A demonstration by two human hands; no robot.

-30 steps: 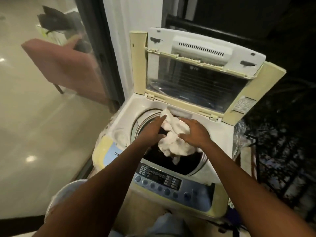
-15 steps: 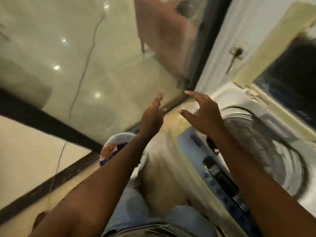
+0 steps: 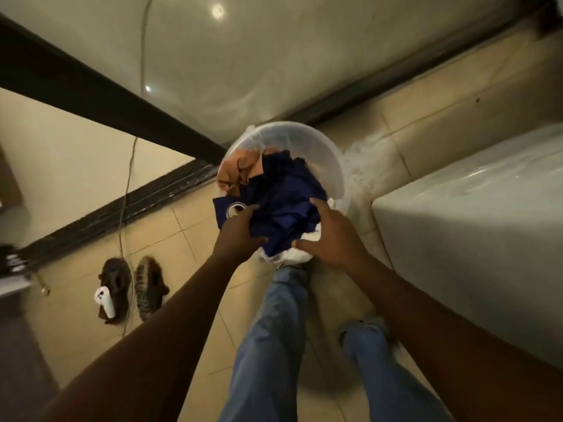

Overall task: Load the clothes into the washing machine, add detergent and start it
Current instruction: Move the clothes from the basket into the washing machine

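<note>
Fingers (image 3: 313, 205) of both hands curl onto navy cloth (image 3: 283, 202).

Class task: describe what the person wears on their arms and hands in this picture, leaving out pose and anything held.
Both forearms are bare, with no sleeves in view. The left hand and right hand wear no gloves; no watch or bracelet shows. Rings cannot be made out.

The top of the clear plastic tub (image 3: 323, 156) is open from above; its far half is unoccupied, while the near half is filled by the dark blue garment (image 3: 283, 202) and both hands. Passage on the right is limited by the washing machine cabinet (image 3: 472, 226). On the left, bare tiled floor (image 3: 170, 239) is available up to the pair of shoes (image 3: 134, 284).
</note>
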